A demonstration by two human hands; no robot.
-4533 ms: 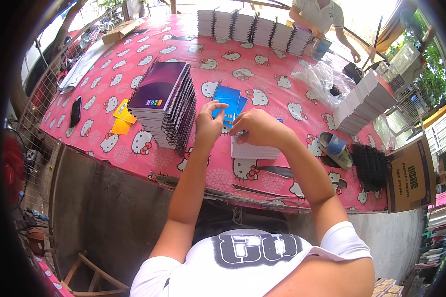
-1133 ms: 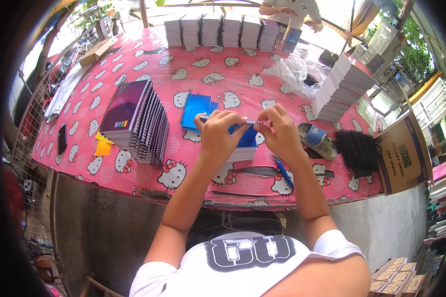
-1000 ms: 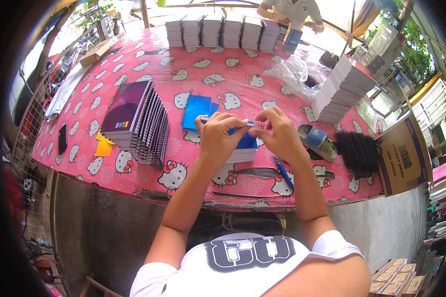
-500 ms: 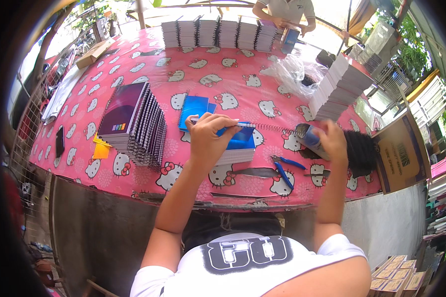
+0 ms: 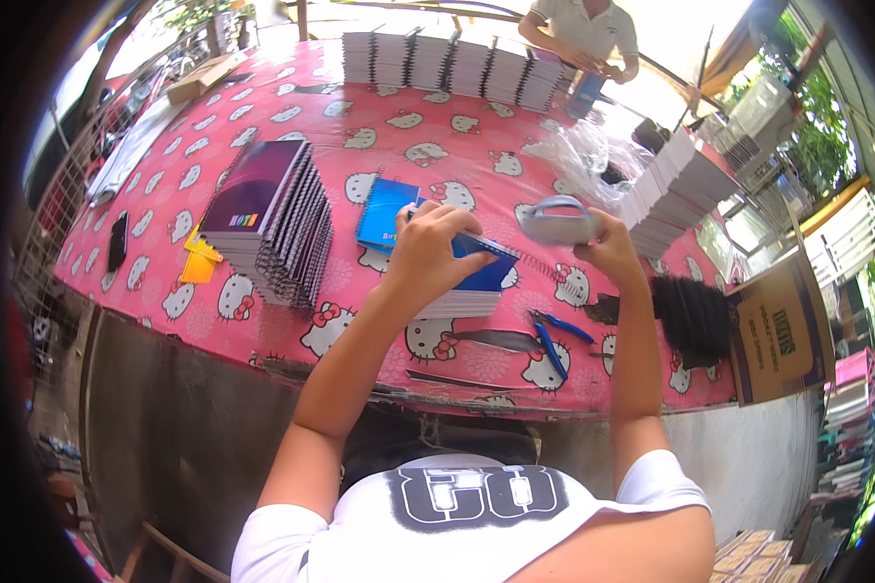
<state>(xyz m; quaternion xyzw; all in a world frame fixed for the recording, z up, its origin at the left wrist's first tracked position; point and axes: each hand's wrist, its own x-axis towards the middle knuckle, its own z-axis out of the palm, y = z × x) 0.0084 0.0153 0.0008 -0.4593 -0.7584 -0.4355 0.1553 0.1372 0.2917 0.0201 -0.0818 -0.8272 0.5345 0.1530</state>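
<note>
Left hand: the left hand (image 5: pixel 436 251) is pinching a small blue booklet (image 5: pixel 494 247) by its edge, thumb below and fingers above.
Right hand: the right hand (image 5: pixel 610 251) is gripping a rounded grey-blue object (image 5: pixel 560 227), its exact kind unclear.
Booklet: it is sitting just above a white paper block (image 5: pixel 460 306) topped in blue.
Coil: a thin wire coil (image 5: pixel 546 267) is running along the booklet's edge, seemingly partly threaded; a loose length is trailing past the end, apparently unfinished.
Pliers: blue-handled pliers (image 5: pixel 552 348) are lying spread near the block, unheld; the coil's end is looking untrimmed.
Blue notebooks: coil-edged blue notebooks (image 5: pixel 384 214) are lying left of the block, apparently finished.
Purple stack: purple spiral notebooks (image 5: pixel 262 209) are standing piled farther left.
</note>
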